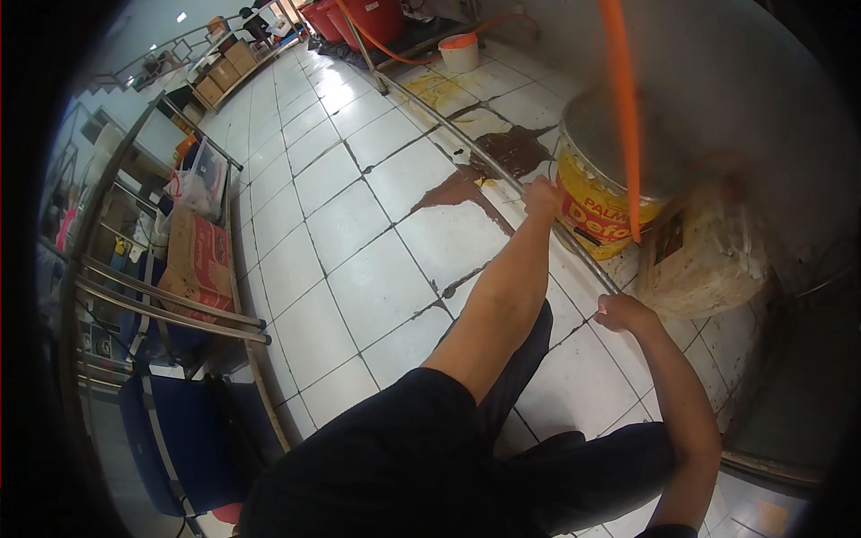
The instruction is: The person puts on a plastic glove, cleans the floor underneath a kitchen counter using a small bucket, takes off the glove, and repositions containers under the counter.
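Note:
A long thin metal bar (489,160) runs diagonally across the floor, low down, from the upper middle towards my right side. My left hand (542,195) is closed around it beside a yellow bucket (587,202) with red lettering. Lower down, my right hand (626,313) is closed at the bar's near end. The bucket has a greyish lid and stands just past the bar. To its right sits a wrapped plastic bundle (704,255). In front of the bucket hangs an orange strip (623,117), close to the camera and partly blurred.
White floor tiles (377,251) have dark cracked joints and brown patches. A small white pail (459,56) and red tubs (368,22) stand at the far end. On the left are a metal rack (170,309), a cardboard box (199,264) and a blue chair (193,439).

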The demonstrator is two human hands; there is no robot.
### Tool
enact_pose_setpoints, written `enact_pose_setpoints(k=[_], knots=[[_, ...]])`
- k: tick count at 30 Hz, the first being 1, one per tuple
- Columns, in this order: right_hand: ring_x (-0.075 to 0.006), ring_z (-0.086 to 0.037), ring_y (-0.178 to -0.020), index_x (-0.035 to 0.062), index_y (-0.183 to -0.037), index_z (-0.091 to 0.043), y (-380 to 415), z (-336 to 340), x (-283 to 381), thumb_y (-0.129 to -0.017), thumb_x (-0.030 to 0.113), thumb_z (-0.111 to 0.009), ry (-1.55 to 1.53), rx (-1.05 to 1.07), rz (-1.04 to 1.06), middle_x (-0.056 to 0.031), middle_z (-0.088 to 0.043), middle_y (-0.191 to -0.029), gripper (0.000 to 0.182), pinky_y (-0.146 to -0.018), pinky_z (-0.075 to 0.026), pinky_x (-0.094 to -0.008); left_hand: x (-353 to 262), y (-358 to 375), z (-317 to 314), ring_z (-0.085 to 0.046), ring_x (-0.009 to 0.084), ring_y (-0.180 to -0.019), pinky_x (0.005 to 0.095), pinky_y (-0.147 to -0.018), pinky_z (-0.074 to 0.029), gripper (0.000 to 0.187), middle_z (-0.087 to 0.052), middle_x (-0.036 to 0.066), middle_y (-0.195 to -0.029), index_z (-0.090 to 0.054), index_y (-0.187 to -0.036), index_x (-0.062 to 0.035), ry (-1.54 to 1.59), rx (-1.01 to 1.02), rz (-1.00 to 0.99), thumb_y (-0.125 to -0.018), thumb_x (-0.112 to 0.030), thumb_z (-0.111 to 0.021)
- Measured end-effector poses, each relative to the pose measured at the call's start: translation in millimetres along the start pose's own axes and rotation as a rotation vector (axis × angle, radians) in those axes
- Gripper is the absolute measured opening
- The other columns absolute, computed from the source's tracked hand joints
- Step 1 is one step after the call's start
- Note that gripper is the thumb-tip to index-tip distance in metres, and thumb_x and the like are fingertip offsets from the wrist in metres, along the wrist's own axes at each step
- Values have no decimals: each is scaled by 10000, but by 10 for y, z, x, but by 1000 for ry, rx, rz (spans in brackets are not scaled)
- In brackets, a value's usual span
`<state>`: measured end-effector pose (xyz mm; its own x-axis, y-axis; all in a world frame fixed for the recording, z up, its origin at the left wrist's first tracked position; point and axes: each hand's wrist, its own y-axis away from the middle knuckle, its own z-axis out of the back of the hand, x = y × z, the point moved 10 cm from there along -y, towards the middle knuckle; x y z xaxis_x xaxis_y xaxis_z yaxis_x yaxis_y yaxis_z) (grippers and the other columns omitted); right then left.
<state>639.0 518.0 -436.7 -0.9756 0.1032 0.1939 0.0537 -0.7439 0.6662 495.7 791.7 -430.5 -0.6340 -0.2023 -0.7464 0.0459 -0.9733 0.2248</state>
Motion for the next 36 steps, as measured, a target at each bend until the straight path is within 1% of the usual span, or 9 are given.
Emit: enact_pose_setpoints(k=[4, 7, 13, 19, 25, 28, 31, 34, 36], knots=[[-344, -593, -1111, 67, -1139, -596, 35, 26, 10, -875, 370, -590, 3, -7, -10, -193, -627, -1158, 402, -925, -482, -432, 49, -72, -77, -423, 335, -1260, 521, -1019, -389, 234, -443, 102, -1316, -649, -1104, -222, -13, 65, 6, -905, -335, -602], [-337, -606, -1088, 68, -1127, -603, 43, 48, 19, -875, 365, -601, 12, -14, 3, -182, -642, -1132, 389, -912, -487, -428, -49, 58, 23, -397, 341, -1283, 523, -1033, -371, 247, -447, 99, -1324, -650, -1105, -201, 2, 48, -16, -912, -343, -595], [-338, -612, -1077, 65, -1110, -608, 45, 52, 28, -875, 361, -602, -7, -51, 35, -184, -650, -1114, 378, -900, -493, -427, -194, 371, 276, -384, 348, -1296, 532, -1045, -355, 281, -430, 123, -1352, -644, -1155, -175, 9, -5, 49, -931, -326, -567], [-340, -611, -1075, 61, -1106, -609, 33, 44, 28, -878, 348, -584, 21, -35, 25, -189, -647, -1120, 367, -902, -493, -429, -203, 343, 263, -387, 355, -1299, 537, -1046, -353, 359, -431, 140, -1368, -620, -1215, -168, -16, 5, 38, -948, -380, -506], [-340, -610, -1079, 55, -1107, -608, 85, 84, 65, -875, 345, -582, 0, -21, 17, -192, -648, -1118, 372, -905, -492, -427, -181, 298, 246, -394, 359, -1292, 543, -1017, -371, 390, -425, 167, -1364, -592, -1255, -147, -17, -27, 35, -953, -365, -479], [-341, -613, -1072, 52, -1105, -609, 87, 89, 59, -872, 344, -585, 1, -49, 21, -193, -653, -1106, 374, -902, -493, -426, -123, 247, 272, -407, 376, -1265, 549, -999, -380, 371, -420, 173, -1339, -571, -1231, -142, 8, -96, 23, -920, -342, -542], [-342, -614, -1069, 64, -1102, -614, 20, 37, 66, -870, 350, -589, 17, -22, 49, -191, -657, -1099, 369, -899, -493, -427, -183, 318, 418, -425, 388, -1223, 549, -967, -393, 363, -426, 170, -1283, -539, -1176, -147, 41, -201, -30, -853, -282, -634], [-346, -623, -1049, 73, -1086, -620, -90, -63, 89, -872, 352, -586, 55, -34, 91, -192, -661, -1080, 354, -894, -494, -432, -289, 553, 727, -476, 456, -1114, 547, -931, -413, 330, -456, 221, -1215, -532, -1121, -172, 109, -308, -117, -803, -100, -584], [-354, -624, -1040, 63, -1081, -616, -138, -98, 123, -874, 329, -589, 50, -44, 142, -197, -662, -1072, 338, -891, -493, -439, -239, 534, 800, -461, 416, -1142, 530, -926, -408, 378, -447, 194, -1204, -522, -1130, -171, 144, -308, -96, -774, -144, -646]])
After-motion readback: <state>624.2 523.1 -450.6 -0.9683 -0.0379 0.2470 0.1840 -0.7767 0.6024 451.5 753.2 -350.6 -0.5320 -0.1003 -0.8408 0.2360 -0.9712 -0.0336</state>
